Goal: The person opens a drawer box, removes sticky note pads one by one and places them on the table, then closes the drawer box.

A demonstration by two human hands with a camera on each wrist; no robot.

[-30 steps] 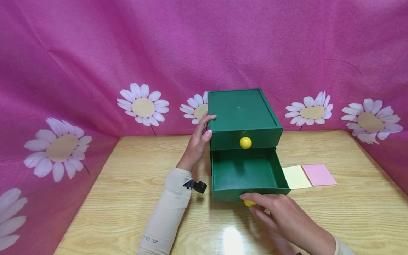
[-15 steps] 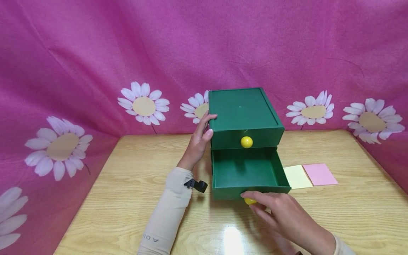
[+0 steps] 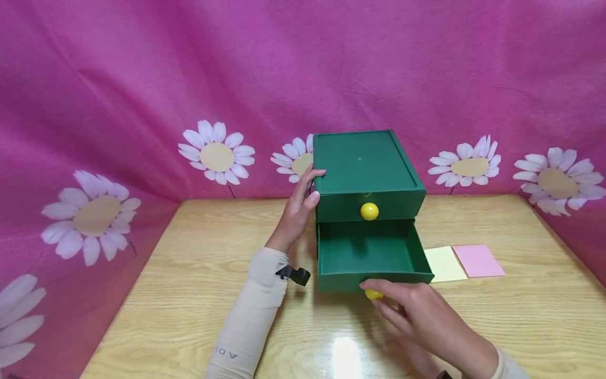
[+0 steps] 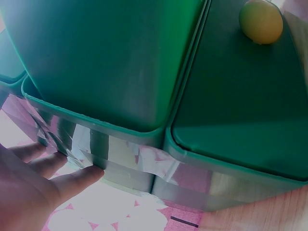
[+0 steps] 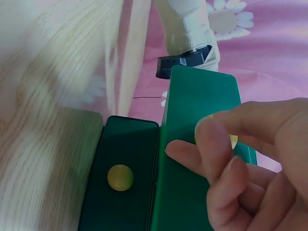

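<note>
A green drawer box (image 3: 369,163) with two stacked drawers stands on the table. Its upper drawer, which has a yellow knob (image 3: 369,211), is closed. The lower drawer (image 3: 336,284) is pulled out and looks bare inside. My left hand (image 3: 293,213) rests against the box's left side, with a fingertip over the top edge; in the left wrist view its fingers (image 4: 79,181) lie along that side wall. With thumb and fingers, my right hand (image 3: 421,321) pinches the lower drawer's yellow knob (image 3: 373,294), mostly hidden behind the fingers in the right wrist view.
To the right of the lower drawer, a pale yellow sticky note pad (image 3: 446,264) and a pink one (image 3: 478,260) lie side by side on the wooden table (image 3: 203,295). A pink cloth (image 3: 265,68) with daisies hangs behind and at both sides.
The lower drawer has slid a little inward, with my right hand still on its knob. My left hand keeps its place on the box. The head view has shifted slightly.
</note>
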